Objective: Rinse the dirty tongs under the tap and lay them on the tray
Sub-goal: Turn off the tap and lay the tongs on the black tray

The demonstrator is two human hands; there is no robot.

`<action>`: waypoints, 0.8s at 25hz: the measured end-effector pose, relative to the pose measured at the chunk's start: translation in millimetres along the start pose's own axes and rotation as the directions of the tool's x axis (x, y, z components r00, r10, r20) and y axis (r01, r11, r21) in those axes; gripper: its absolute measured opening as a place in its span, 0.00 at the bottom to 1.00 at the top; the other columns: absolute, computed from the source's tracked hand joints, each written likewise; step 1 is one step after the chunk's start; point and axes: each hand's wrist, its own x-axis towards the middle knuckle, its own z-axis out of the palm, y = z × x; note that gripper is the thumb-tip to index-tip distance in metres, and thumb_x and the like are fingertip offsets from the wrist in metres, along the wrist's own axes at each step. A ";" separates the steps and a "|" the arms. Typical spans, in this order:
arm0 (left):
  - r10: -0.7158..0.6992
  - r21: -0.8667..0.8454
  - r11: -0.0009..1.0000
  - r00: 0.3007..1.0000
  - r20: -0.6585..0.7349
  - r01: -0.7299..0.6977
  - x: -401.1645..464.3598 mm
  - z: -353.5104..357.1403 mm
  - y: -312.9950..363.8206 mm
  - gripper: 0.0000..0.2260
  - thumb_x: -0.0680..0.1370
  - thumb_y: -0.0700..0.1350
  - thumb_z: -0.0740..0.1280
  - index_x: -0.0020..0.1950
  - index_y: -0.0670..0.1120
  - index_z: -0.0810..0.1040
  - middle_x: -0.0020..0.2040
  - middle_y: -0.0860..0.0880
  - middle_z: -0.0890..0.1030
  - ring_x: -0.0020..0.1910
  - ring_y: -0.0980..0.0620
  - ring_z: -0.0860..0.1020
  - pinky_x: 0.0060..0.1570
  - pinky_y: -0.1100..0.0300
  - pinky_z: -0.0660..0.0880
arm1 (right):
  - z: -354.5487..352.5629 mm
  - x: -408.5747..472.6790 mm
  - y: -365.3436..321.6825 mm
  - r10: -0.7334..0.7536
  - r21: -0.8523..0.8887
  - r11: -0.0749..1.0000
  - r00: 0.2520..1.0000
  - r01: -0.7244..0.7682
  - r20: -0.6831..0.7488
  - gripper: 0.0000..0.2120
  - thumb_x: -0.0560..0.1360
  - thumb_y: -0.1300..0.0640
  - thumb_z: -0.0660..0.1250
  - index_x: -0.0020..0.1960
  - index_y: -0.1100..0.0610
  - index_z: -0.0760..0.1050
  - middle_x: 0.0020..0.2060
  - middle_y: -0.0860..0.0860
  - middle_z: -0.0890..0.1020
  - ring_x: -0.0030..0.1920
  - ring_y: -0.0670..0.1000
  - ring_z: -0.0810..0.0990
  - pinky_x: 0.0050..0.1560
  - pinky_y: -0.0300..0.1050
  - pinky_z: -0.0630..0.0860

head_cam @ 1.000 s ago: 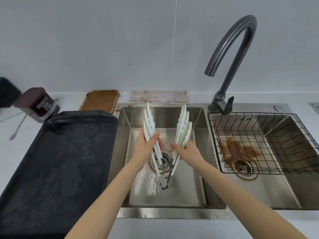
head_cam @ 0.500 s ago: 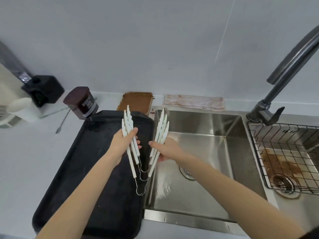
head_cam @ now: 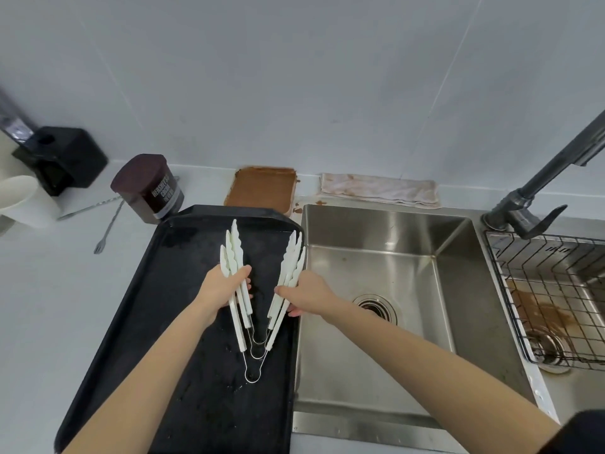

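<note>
Over at the far left of the worktop (head_cam: 39,306) a black block (head_cam: 62,158), a white cup (head_cam: 19,198) and a cocoa tin (head_cam: 149,186) can be seen, with a thin long fork (head_cam: 109,226) lying just beside the tin. None of it is really in the way.

Next comes the black tray (head_cam: 147,322), and that's where the tongs (head_cam: 258,290) are held, a small bunch of white ones just above its surface; whether the wire loops at the near end are touching the tray can't be told. The bunch is spread into a V, long axis running front to back, tips pointed away toward the wall. One set of arms is clamped in the left hand (head_cam: 222,290), the other set is gripped by the right hand (head_cam: 306,291), so both hands are closed on the tongs and neither is nearer.

So probably only a lowering and a letting-go is needed. Plenty of open tray is left toward the near end and the left side. The right arms of the tongs sit close to the tray's right rim, next to the sink (head_cam: 458,290), so a nudge leftward would likely be wise.

Further right, a wire basket (head_cam: 556,257) and part of the tap (head_cam: 537,191) are visible, well apart from the hands.
</note>
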 end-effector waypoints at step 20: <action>0.373 0.624 0.763 0.902 -0.216 -0.167 5.3 -0.3 -32.9 0.36 0.76 0.48 0.65 0.75 0.34 0.51 0.76 0.35 0.55 0.74 0.36 0.56 0.71 0.45 0.55 | 25.3 1.6 2.9 -0.305 -0.451 0.869 0.938 0.203 -0.165 0.32 0.76 0.53 0.61 0.75 0.60 0.50 0.66 0.60 0.67 0.58 0.59 0.75 0.55 0.49 0.74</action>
